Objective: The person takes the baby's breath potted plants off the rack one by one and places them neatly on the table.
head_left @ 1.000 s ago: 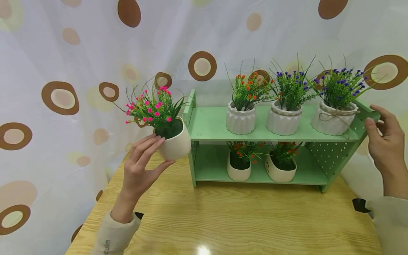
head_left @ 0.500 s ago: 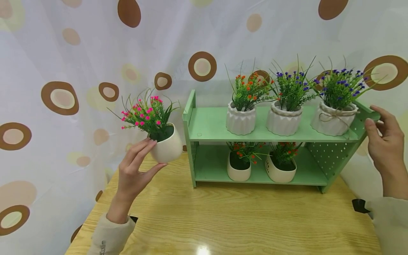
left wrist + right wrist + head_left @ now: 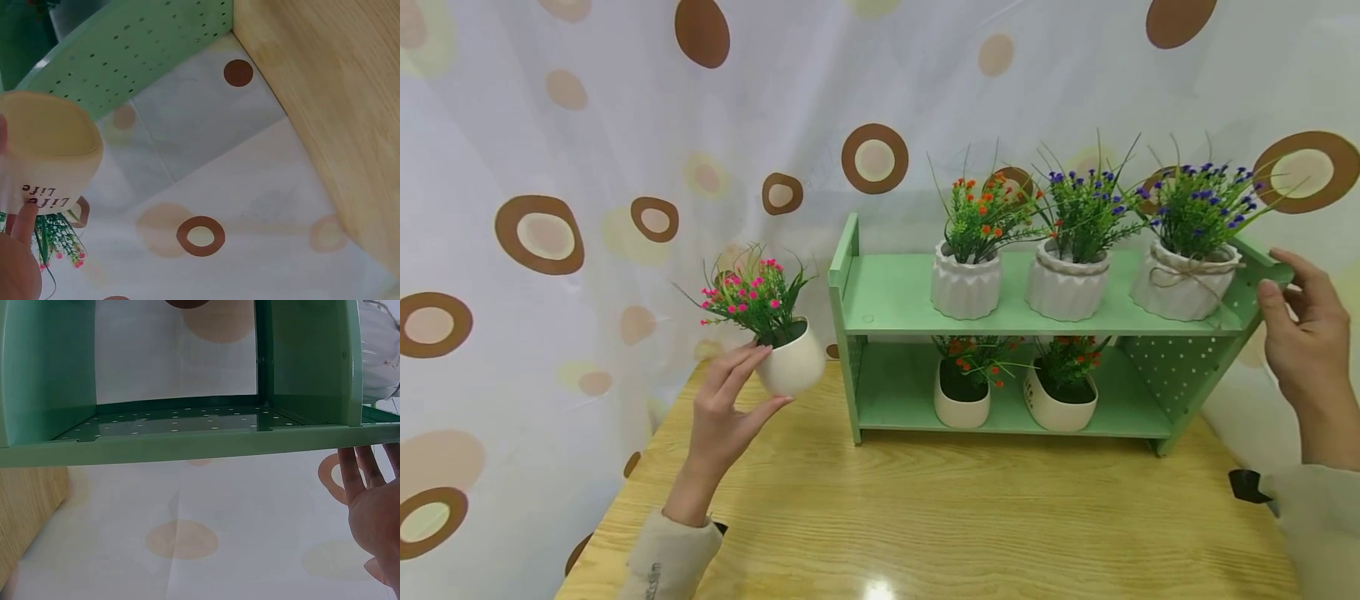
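Note:
My left hand [image 3: 726, 408] holds a small white flowerpot [image 3: 793, 360] with pink artificial flowers [image 3: 748, 292], fingers on its left side and thumb under its lower edge. The pot is tilted and hangs left of the green two-tier shelf [image 3: 895, 327], apart from it. In the left wrist view, the pot [image 3: 53, 134] shows its bare base and the lettering "Life". At the shelf's far right end, my right hand [image 3: 1307, 329] grips the top front corner of the side panel, thumb in front. The right wrist view shows fingers [image 3: 351, 472] against that panel's edge.
On the top tier stand a ribbed white pot with orange flowers [image 3: 966, 283] and two with purple flowers, one [image 3: 1067, 283] beside the other [image 3: 1183, 287]. Two cream pots with red flowers, one [image 3: 962, 408] left of the other [image 3: 1063, 408], fill part of the lower tier. A wooden table [image 3: 925, 517] carries the shelf; a patterned curtain [image 3: 625, 108] hangs behind.
My left hand has carried the pink-flowered pot leftward and down, away from the shelf's left side. The right hand keeps its place on the shelf.

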`<state>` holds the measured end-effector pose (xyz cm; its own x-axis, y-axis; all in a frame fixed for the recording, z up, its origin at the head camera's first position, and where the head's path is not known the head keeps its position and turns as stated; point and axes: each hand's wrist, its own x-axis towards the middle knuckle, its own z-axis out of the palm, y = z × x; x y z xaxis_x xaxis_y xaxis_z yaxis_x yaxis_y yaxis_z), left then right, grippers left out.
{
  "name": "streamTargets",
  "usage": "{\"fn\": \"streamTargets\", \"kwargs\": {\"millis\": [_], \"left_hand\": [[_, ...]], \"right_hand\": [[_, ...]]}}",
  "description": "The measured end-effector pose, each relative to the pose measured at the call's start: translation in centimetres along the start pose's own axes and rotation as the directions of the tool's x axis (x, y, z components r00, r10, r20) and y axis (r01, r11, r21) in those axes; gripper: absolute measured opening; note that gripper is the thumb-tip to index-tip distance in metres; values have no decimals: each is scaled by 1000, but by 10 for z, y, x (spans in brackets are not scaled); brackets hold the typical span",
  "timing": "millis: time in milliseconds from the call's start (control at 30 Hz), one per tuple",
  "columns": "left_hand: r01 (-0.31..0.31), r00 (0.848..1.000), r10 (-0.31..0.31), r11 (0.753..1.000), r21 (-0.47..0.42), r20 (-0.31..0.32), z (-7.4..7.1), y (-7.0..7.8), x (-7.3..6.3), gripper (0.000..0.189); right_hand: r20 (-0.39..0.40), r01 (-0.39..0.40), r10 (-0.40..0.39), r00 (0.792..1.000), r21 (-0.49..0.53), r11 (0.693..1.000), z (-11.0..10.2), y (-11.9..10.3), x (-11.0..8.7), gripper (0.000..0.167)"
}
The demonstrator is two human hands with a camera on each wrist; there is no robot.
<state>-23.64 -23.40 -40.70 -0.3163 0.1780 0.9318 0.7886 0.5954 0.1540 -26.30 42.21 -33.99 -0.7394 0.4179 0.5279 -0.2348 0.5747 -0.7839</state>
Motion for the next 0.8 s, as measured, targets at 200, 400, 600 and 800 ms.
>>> {"fn": "streamTargets", "kwargs": {"millis": [200, 400, 600, 800], "left_hand": [[89, 996, -87, 995, -48, 30, 6, -12, -17, 61], [215, 974, -211, 975, -45, 83, 11, -20, -33, 77], [345, 931, -326, 933, -100, 164, 18, -26, -46, 72], [399, 905, -369, 909, -122, 211, 24, -32, -55, 71]], "right_hand": [[-10, -9, 9, 1000, 9, 1000, 1, -3, -1, 46], [-8, -3, 3, 1000, 32, 999, 1, -4, -1, 45], [-12, -7, 7, 1000, 21, 1000, 1, -4, -2, 45], [0, -8, 8, 1000, 16, 1000, 1, -5, -3, 46]]}}
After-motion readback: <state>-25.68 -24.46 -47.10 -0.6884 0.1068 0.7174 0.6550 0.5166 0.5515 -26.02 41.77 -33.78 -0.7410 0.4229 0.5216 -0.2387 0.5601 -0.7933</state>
